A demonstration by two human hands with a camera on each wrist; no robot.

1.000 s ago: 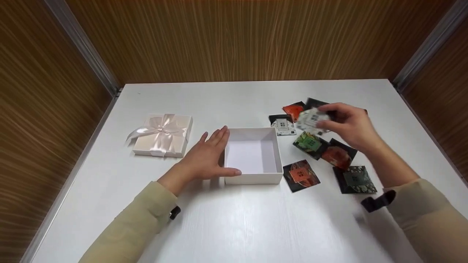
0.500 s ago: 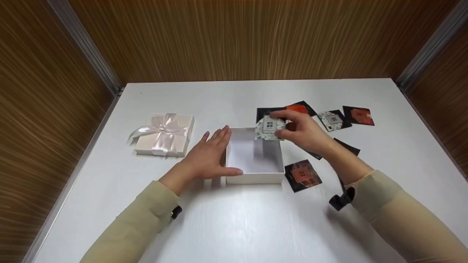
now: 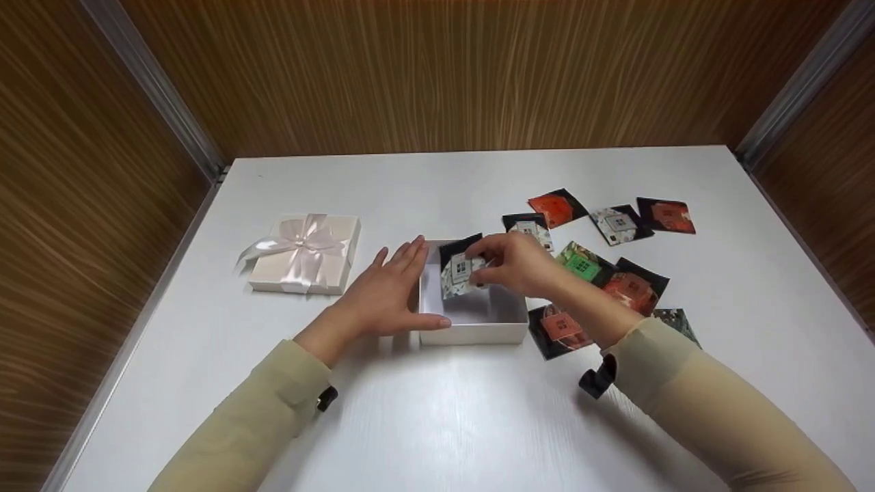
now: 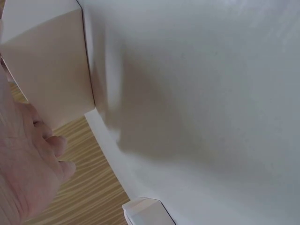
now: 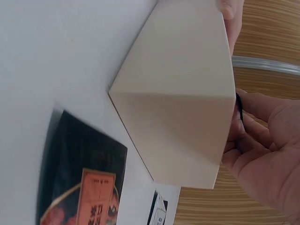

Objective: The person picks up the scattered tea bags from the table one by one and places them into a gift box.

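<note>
"The black-and-white packet (image 3: 458, 270), where is it hanging?"

"It is tilting within the open white box (image 3: 472, 335), the right grip (image 3: 516, 263) pinching its edge, presumably sparing the printed face."

"And the left grip (image 3: 385, 292)?"

"It is lying unclenched along the box's side (thumb crossing the front rim), probably steadying smooth card walls."

"Beyond?"

"Square, flat sachets (image 3: 580, 266) are lying scattered rightward on the worktop (image 3: 437, 410); a satiny, bow-topped lid (image 3: 304, 253) is sitting left."

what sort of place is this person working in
Probably an enclosed workstation or booth, though what lies beyond is out of view: a white table has wood-grain panels on three sides, with metal-looking strips at the two far corners.
</note>
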